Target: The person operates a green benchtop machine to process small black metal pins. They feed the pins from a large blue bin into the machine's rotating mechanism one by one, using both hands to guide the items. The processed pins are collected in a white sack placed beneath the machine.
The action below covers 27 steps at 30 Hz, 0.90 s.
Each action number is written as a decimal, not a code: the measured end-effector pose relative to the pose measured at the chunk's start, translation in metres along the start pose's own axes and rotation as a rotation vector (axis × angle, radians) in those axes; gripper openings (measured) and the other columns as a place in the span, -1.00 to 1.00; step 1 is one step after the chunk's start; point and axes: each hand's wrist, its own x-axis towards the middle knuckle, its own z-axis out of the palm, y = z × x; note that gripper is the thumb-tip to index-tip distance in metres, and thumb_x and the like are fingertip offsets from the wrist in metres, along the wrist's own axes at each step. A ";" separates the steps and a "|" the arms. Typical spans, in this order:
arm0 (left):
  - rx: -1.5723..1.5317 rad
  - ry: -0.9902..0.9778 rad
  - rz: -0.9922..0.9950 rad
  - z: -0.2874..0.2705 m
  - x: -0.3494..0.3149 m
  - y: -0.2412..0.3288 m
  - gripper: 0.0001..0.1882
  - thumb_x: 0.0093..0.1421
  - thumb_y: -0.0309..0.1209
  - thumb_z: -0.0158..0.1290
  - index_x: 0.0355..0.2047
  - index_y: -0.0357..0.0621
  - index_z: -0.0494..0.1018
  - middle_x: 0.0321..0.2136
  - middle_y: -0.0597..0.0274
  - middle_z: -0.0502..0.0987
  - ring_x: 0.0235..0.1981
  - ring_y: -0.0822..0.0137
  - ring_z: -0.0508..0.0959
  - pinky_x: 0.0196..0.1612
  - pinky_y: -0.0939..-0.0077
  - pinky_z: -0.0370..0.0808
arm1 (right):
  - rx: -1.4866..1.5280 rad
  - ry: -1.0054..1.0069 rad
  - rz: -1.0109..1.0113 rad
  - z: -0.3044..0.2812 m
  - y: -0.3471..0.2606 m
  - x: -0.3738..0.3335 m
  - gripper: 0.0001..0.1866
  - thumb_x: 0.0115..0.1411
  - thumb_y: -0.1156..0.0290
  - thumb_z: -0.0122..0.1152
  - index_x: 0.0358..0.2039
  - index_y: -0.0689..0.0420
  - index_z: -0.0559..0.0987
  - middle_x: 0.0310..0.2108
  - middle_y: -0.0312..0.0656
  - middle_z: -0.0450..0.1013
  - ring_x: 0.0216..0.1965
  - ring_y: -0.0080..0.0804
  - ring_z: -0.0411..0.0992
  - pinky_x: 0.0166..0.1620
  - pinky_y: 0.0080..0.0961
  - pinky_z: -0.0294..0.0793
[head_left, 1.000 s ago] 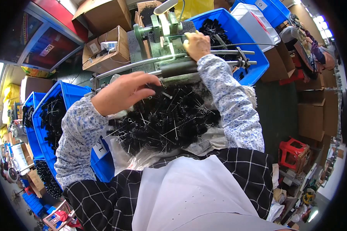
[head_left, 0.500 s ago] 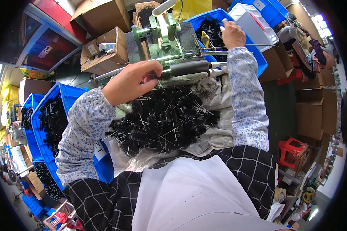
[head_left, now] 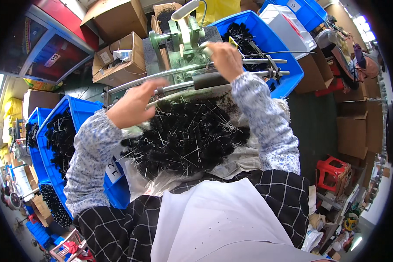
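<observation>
We had brought our right hand [head_left: 227,61], grip unclear, from the blue bin [head_left: 294,72] to the machine [head_left: 174,35], seemingly shifting work there. Our left hand [head_left: 133,105], fingers now parted, hung near brushes [head_left: 183,135] heaped before us.

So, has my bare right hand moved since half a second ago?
Yes: your right hand moved left and lower in view, nearer the green metal machine.

Over the heap of black-bristled wire brushes [head_left: 187,137], open air lies between the blue-patterned left sleeve [head_left: 93,150] and right sleeve [head_left: 266,120]. Beyond the heap, silver metal rails [head_left: 266,61] and a dark cylindrical roller [head_left: 208,80] bar the way; left of it stands a blue plastic bin [head_left: 81,108].
</observation>
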 end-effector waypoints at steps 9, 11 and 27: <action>-0.044 -0.530 -0.173 0.000 -0.023 -0.002 -0.64 -0.03 -0.47 0.13 -0.16 -0.16 0.39 -0.22 0.10 0.47 -0.19 0.15 0.48 -0.11 0.33 0.41 | -0.247 0.228 -0.024 0.035 0.039 0.023 -0.82 0.09 0.40 0.06 -0.29 -0.01 0.58 -0.47 -0.22 0.47 -0.35 -0.28 0.43 -0.24 -0.37 0.43; -0.053 -0.565 -0.192 -0.007 -0.020 0.005 -0.66 0.03 -0.38 0.14 -0.15 -0.15 0.41 -0.28 0.11 0.50 -0.30 0.20 0.51 -0.18 0.35 0.43 | -0.238 0.219 -0.024 0.037 0.041 0.023 -0.82 0.09 0.38 0.05 -0.30 -0.02 0.58 -0.45 -0.22 0.48 -0.34 -0.28 0.43 -0.24 -0.37 0.43; 0.062 -0.505 -0.204 -0.053 -0.011 0.063 -0.65 0.20 -0.28 -0.08 -0.08 -0.23 0.36 -0.26 -0.05 0.50 -0.23 0.02 0.49 -0.14 0.26 0.40 | -0.317 0.090 0.149 0.031 0.049 0.012 -0.63 0.07 0.10 0.11 -0.21 0.08 0.50 -0.25 -0.19 0.41 -0.13 -0.26 0.34 -0.11 -0.26 0.26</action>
